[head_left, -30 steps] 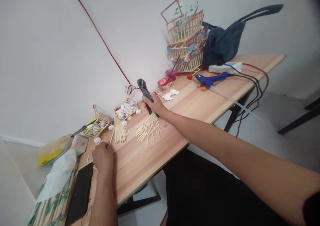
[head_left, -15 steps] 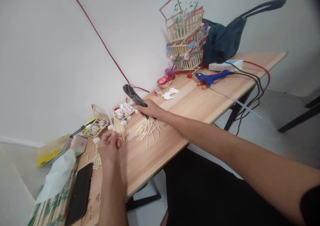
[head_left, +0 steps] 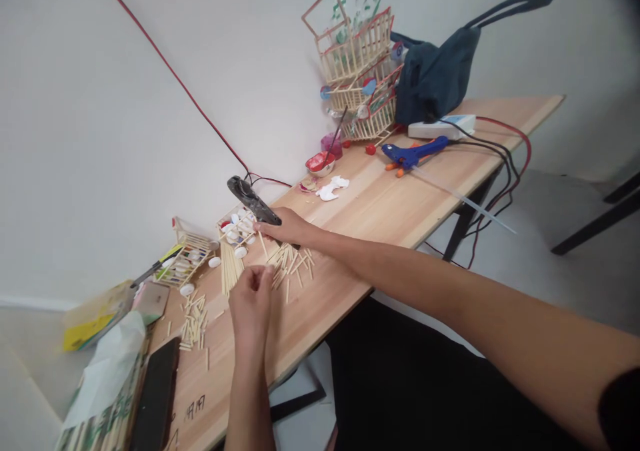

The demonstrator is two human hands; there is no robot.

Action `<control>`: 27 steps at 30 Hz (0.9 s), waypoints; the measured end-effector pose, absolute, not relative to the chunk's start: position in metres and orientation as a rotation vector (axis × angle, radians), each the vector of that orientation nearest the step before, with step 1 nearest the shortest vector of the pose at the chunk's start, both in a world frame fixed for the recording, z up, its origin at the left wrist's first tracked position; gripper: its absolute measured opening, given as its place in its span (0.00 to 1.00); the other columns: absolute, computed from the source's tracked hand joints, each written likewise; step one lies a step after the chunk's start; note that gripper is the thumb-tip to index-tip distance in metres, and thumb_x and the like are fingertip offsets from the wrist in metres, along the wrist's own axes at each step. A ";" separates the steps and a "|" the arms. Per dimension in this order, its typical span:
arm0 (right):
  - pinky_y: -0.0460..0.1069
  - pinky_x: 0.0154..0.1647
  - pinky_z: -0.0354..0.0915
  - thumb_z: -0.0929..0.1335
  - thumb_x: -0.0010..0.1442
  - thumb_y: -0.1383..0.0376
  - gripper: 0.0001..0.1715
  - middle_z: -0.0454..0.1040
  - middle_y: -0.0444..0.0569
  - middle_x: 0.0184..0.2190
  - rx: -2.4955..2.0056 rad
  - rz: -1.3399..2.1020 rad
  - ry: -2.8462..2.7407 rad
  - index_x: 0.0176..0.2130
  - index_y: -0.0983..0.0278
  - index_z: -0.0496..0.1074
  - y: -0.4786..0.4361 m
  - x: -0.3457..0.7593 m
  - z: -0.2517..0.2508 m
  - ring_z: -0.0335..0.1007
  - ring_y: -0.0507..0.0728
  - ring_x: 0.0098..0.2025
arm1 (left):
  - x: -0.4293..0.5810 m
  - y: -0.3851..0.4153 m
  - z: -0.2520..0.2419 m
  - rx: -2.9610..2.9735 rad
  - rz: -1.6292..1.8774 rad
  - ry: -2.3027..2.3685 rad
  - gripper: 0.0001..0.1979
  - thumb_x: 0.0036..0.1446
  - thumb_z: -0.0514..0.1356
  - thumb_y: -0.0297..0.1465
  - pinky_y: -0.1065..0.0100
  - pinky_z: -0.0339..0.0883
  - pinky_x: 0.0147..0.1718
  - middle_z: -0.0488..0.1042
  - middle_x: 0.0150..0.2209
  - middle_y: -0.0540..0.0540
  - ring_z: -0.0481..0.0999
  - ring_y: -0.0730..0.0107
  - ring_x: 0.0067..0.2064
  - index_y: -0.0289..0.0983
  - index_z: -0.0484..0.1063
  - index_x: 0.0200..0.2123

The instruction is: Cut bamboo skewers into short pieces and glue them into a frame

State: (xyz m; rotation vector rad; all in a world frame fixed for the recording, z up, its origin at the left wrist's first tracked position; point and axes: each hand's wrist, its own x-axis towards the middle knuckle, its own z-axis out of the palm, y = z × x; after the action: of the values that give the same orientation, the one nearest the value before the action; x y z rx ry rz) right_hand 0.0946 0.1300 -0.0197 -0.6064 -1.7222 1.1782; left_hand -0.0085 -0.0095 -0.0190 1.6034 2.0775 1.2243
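My left hand (head_left: 251,292) is closed in a pinch above the table. A thin wooden stick (head_left: 263,246) rises from its fingertips towards the tool. My right hand (head_left: 286,227) grips a worn dark plier-like cutter (head_left: 255,201), whose lower end is partly hidden near the sticks. Below the right hand lies a loose pile of cut sticks (head_left: 295,262). Beside the left hand is a bundle of longer sticks (head_left: 231,271). Short cut pieces (head_left: 194,321) are scattered to the left.
Small stick baskets (head_left: 186,259) with bottle caps line the wall side. Further back are stacked stick baskets (head_left: 357,58), a dark bag (head_left: 435,78), a blue glue gun (head_left: 415,151) with cables, and a red paint bowl (head_left: 321,163). A phone (head_left: 156,394) lies front left.
My left hand has moved right, from beside the short pieces to close under the cutter, bringing the stick along. My right hand keeps its grip on the cutter. The view has shifted slightly.
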 end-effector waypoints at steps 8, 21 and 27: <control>0.43 0.24 0.59 0.65 0.57 0.55 0.17 0.69 0.43 0.21 -0.645 1.168 -1.693 0.27 0.66 0.68 0.133 0.095 -0.021 0.66 0.49 0.23 | 0.005 -0.043 -0.039 1.977 0.573 2.347 0.05 0.54 0.53 0.28 0.63 0.58 0.33 0.72 0.30 0.43 0.70 0.61 0.33 0.38 0.67 0.27; 0.43 0.24 0.60 0.65 0.58 0.54 0.19 0.70 0.44 0.20 -0.590 1.254 -1.694 0.27 0.68 0.69 0.129 0.089 -0.023 0.66 0.49 0.22 | -0.023 -0.003 -0.028 0.713 1.608 1.383 0.13 0.39 0.70 0.31 0.74 0.65 0.26 0.77 0.28 0.46 0.75 0.74 0.28 0.33 0.72 0.28; 0.43 0.27 0.62 0.69 0.55 0.56 0.17 0.70 0.42 0.19 -0.646 1.293 -1.764 0.27 0.68 0.70 0.127 0.086 -0.026 0.67 0.49 0.23 | -0.012 0.005 -0.026 0.676 1.489 1.325 0.12 0.45 0.69 0.32 0.67 0.72 0.32 0.81 0.32 0.39 0.81 0.61 0.36 0.34 0.70 0.31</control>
State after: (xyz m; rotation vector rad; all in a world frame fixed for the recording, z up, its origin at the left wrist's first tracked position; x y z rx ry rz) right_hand 0.0862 0.1267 -0.0256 -0.6458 -1.7642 1.2935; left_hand -0.0115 0.0046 -0.0257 0.6755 1.3251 1.4894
